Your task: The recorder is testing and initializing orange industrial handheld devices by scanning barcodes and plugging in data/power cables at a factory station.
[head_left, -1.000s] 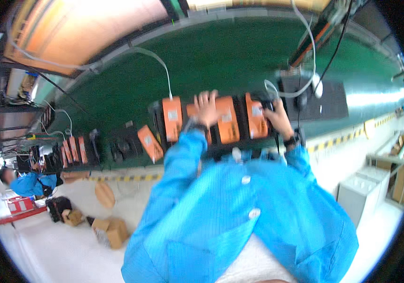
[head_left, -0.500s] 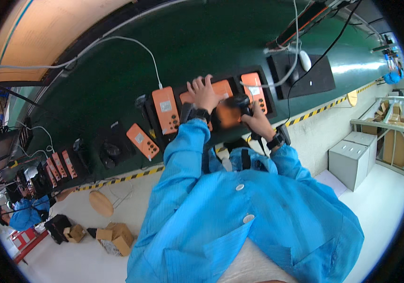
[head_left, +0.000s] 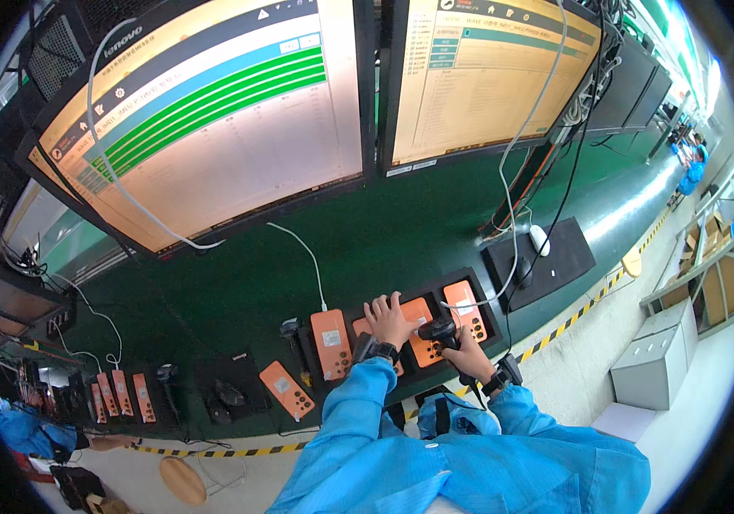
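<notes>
Green worktop, long, runs across the whole view. Two monitors stand at its back edge: left monitor, tilted in view, with green bars; right monitor, mostly pale screen. Black mouse pad right of the work spot. Black tray in front of the person, orange smartphones in it, backs up, camera circles toward the person.

Row, left to right: cabled smartphone, white lead at its top end; second smartphone, mostly covered; third smartphone; right-end smartphone. Loose smartphone lies slanted on the worktop, left of the row.

Hands near each other, not touching. Left hand: fingers spread, palm down over the second smartphone, gripping nothing; firm contact can't be confirmed. Right hand: closed around the handle of a black pistol-grip scanner, head over the third smartphone; touching or just above, can't tell.

Handling, judged: smartphones stiff, lightish, smooth backs likely slippery, glass breakable; take by the long side edges, off the camera circles. Scanner rigid, probably head-heavy; hold by handle.

Smallest: white mouse on the mouse pad.
</notes>
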A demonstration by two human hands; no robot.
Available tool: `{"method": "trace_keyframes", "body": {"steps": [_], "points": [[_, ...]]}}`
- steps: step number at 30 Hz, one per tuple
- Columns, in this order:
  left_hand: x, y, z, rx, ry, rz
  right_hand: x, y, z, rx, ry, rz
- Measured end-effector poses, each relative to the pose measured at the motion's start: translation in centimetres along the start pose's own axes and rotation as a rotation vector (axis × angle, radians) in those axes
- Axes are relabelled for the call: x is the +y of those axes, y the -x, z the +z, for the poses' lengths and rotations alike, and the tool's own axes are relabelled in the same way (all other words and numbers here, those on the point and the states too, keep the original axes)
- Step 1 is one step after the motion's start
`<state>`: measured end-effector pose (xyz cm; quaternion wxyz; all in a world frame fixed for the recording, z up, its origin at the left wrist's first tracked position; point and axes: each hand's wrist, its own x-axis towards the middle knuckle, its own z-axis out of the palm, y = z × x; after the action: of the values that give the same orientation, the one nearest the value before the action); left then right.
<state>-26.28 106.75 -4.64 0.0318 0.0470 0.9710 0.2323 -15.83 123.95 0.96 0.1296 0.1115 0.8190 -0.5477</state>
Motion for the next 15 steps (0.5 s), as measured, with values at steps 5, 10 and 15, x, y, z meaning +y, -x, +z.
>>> {"method": "trace_keyframes", "body": {"steps": [5, 10, 15], "points": [[-0.6, -0.2, 1.0, 0.047, -0.046, 0.008, -1.7, 0.3, -0.7, -0.080, -0.098, 0.140], [-0.1, 0.0, 0.8, 0.004, -0.054, 0.011, 0.6, -1.1, -0.7, -0.113, -0.018, 0.084], [0.4, 0.2, 0.5, -0.075, -0.071, -0.029, 1.7, -2.3, -1.4, -0.155, 0.049, 0.006]]}}
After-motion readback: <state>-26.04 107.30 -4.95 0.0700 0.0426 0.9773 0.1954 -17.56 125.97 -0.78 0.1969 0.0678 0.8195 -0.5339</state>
